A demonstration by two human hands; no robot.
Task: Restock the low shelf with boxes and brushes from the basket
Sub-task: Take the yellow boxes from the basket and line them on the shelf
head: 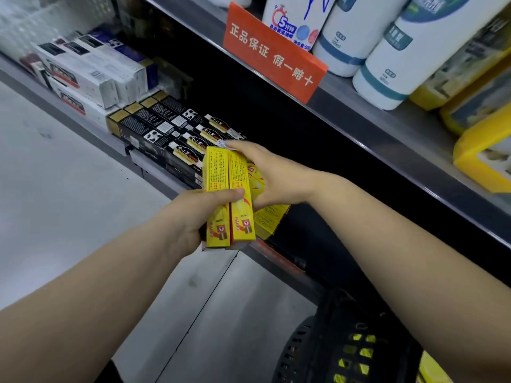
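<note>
1. Two yellow boxes (218, 170) stand side by side and upright in the left hand (190, 217). Its fingers wrap round them from behind, and the thumb presses across both fronts.
2. The right hand (272, 175) sits just at 3 o'clock of that pair. Its fingers curl over further yellow boxes (269, 219), which show under the palm and poke out below the wrist. One fingertip touches the top corner of the pair.
3. Both hands are in front of the low shelf (27, 85), level with its edge.
4. On that shelf, at 10 o'clock of the hands, black boxes (166, 125) lie in rows, with the nearest just beside the yellow pair. White boxes (91, 70) are stacked farther along the same line.
5. The black basket (318, 341) sits on the floor at 5 o'clock, with yellow showing through its mesh.
6. At 12 o'clock an orange sign (273, 51) hangs on the upper shelf's edge, and white bottles (409, 51) stand at 1 o'clock.
</note>
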